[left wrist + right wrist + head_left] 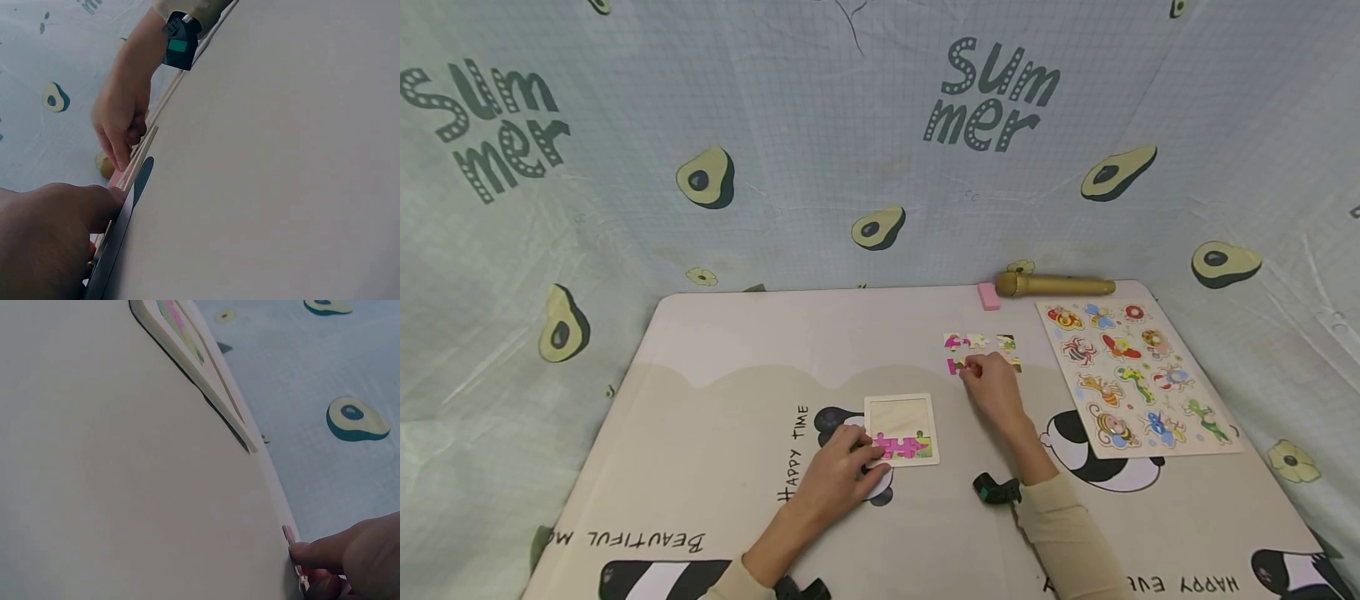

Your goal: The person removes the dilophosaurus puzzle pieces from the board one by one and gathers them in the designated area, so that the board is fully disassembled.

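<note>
A small wooden puzzle tray point(935, 425) lies on the table, with pink and green jigsaw pieces point(904, 447) along its near side and bare wood above them. My left hand point(838, 471) holds the tray's near left corner, thumb and fingers bent against its edge. Farther right, my right hand point(997, 390) reaches down to a group of loose jigsaw pieces point(976, 341). Its thumb and fingertips pinch a jigsaw piece point(287, 535) at the table surface, mostly hidden by the fingers.
A large board of cartoon insects point(1138, 379) lies on the right. Behind it are a brown microphone-shaped object point(1056, 285) and a pink block point(988, 297) by the table's far edge. Avocado-printed cloth point(790, 167) hangs around the table.
</note>
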The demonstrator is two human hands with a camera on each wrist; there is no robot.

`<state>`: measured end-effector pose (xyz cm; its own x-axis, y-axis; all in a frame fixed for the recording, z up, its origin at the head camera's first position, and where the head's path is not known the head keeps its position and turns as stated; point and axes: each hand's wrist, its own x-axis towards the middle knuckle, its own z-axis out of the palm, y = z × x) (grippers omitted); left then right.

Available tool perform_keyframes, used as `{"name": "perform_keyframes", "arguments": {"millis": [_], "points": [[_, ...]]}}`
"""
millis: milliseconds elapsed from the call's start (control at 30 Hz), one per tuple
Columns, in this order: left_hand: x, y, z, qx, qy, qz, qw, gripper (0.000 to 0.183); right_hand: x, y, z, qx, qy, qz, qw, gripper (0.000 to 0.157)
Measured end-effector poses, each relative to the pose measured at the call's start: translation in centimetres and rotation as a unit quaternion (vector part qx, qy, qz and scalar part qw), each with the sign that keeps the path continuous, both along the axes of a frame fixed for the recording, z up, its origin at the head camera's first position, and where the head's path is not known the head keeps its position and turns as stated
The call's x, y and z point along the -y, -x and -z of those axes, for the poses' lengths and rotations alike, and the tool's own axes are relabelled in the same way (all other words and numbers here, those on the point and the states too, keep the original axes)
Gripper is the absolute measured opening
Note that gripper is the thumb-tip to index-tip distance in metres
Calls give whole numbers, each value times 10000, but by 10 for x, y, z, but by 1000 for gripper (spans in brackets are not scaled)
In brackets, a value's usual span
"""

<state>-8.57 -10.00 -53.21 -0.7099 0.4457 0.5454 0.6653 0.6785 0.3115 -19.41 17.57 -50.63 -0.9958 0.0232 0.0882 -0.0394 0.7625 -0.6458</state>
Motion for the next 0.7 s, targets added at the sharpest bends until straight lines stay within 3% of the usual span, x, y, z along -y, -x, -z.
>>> {"name": "perform_keyframes", "arguments": {"millis": [467,700], "points": [[3,-1,-3,152,27,-18,9999,18,6,-1,-3,15,-52,37,10000,28],[2,-1,-3,167,35,9,9999,17,10,-5,-12,-95,15,-87,9999,31]]}}
